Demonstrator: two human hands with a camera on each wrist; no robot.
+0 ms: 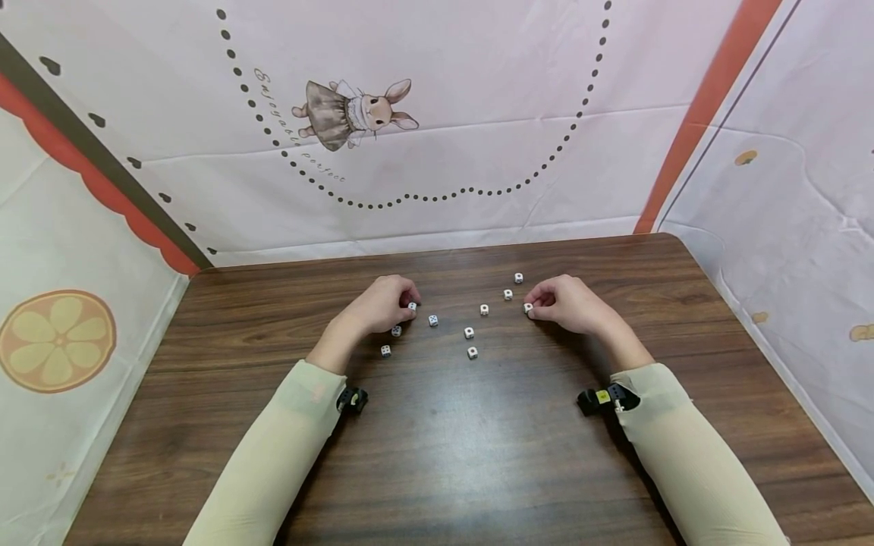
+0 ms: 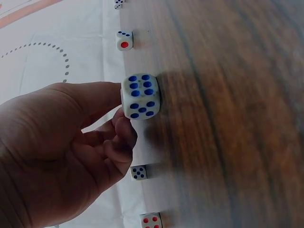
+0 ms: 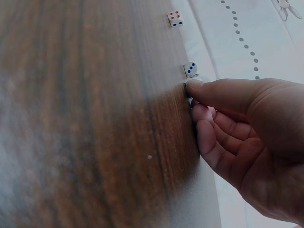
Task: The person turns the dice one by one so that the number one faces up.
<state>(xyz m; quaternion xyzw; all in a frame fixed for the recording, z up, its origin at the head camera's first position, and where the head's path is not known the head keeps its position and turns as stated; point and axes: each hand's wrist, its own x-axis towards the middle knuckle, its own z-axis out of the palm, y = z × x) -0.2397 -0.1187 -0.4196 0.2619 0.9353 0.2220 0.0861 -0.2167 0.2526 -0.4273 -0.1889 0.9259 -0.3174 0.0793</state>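
My left hand (image 1: 388,302) pinches a white die (image 1: 413,306) between thumb and fingers, close over the table. In the left wrist view a large die (image 2: 141,96) at the fingertips shows blue six and five faces. Just below that hand lie two dice, one (image 1: 396,331) near the thumb and another (image 1: 385,351) closer to me. To its right sits a further die (image 1: 433,321). My right hand (image 1: 570,303) pinches a die (image 1: 529,308) at the tabletop, mostly hidden by the thumb in the right wrist view.
Between the hands, several dice form a slanting line on the brown wooden table (image 1: 437,455), from a near die (image 1: 473,353) to a far die (image 1: 519,278). A printed white cloth (image 1: 464,91) hangs behind the far edge and along both sides.
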